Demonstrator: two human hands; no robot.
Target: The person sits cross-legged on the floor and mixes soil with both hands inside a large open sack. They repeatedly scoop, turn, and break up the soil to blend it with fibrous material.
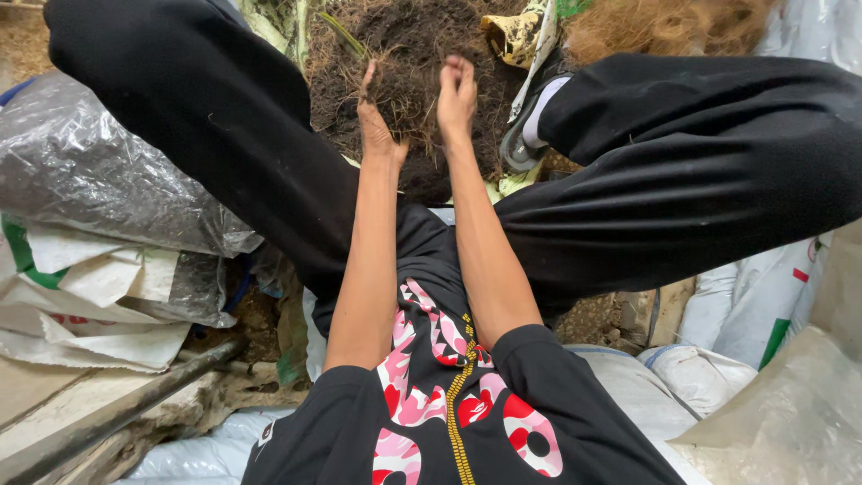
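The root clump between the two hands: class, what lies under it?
Dark soil lies under the root clump, which the left hand and right hand pull apart. The ground below is covered.

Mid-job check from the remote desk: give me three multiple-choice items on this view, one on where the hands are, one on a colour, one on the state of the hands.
1. Where are both hands?
A. In the dark soil pile between the legs
B. On the grey plastic sheet
C. On the metal bar

2. What colour are the trousers?
A. White
B. Black
C. Green

3. What are the hands doing?
A. Resting flat and empty
B. Holding a tool
C. Pinching a clump of fibrous roots

Answers: 1 A, the left hand and right hand sit over the soil pile. 2 B, the trousers are black. 3 C, the fingers close on the root clump between them.
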